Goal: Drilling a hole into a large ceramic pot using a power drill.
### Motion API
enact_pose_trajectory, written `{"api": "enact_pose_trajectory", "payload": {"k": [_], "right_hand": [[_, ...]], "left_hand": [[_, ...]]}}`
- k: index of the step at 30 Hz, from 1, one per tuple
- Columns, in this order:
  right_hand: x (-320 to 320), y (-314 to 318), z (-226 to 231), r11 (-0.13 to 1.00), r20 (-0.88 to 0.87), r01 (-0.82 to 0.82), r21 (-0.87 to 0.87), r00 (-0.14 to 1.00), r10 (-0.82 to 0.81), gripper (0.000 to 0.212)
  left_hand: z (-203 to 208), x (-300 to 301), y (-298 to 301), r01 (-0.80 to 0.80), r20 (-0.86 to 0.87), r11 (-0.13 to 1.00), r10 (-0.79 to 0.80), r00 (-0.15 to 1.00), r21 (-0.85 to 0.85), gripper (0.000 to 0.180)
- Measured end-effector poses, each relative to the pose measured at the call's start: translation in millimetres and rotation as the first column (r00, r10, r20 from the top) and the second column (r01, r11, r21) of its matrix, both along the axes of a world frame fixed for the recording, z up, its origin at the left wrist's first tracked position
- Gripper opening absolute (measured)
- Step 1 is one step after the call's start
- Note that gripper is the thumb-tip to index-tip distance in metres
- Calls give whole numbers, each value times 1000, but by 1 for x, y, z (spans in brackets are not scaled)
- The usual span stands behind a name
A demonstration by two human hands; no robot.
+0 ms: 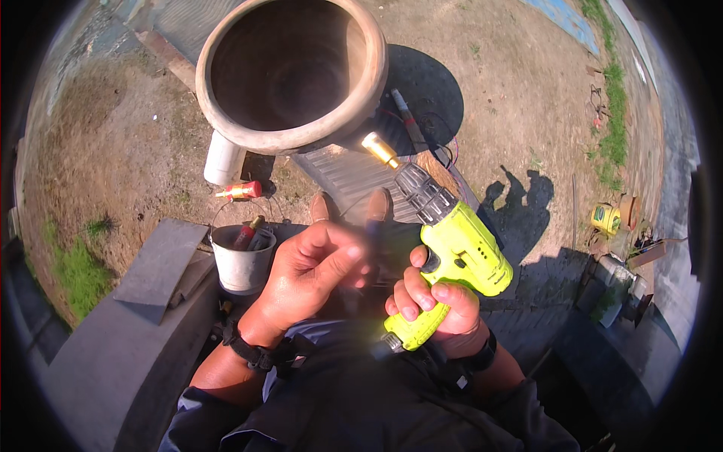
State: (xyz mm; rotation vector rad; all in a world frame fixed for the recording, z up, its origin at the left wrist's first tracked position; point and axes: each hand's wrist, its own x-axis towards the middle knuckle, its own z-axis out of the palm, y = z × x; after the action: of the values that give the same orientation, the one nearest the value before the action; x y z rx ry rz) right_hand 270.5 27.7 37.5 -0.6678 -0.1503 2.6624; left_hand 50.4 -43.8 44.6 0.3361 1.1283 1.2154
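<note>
My right hand [444, 305] is wrapped round the handle of a lime-green cordless drill [471, 248]. The drill's black chuck tilts up and to the left, with a gold-coloured cylindrical bit [382, 149] in it. To the left of the drill, my left hand [312, 275] is closed, thumb against curled fingers. A blurred patch lies over its fingertips, so what they hold, if anything, is hidden. Beyond both hands stands a large round clay pot [369, 98] with a thick rim, its mouth facing up. The bit's end is just short of the pot's near right side.
A white bucket [241, 273] with tools in it is left of my left hand, beside grey slabs [166, 264]. A red-and-gold tool [241, 190] lies near a white cylinder [224, 160]. Right of the pot rests a long tool [409, 120] with cables. Containers and scrap [614, 279] sit far right.
</note>
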Motion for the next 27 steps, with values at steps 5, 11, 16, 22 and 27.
{"api": "enact_pose_trajectory", "payload": {"k": [5, 11, 16, 22, 27], "right_hand": [[-7, -3, 1, 980, -125, 84, -183, 986, -108, 46], [-17, -6, -1, 969, -156, 109, -224, 977, -146, 42], [-24, -8, 3, 960, -179, 116, -255, 970, -164, 40], [-30, -11, -1, 953, -229, 128, -274, 954, -194, 39], [-30, -9, -13, 970, -275, 101, -223, 948, -162, 35]], "left_hand": [[-14, -13, -4, -56, -96, 998, 54, 994, -16, 12], [-23, -30, -4, -62, -173, 997, 52, 984, -54, 13], [-28, -42, -6, -87, -194, 994, 73, 978, -68, 12], [-34, -50, -6, -87, -274, 995, 68, 959, -58, 17], [-58, -57, -13, -97, -320, 989, 57, 946, -109, 17]]}}
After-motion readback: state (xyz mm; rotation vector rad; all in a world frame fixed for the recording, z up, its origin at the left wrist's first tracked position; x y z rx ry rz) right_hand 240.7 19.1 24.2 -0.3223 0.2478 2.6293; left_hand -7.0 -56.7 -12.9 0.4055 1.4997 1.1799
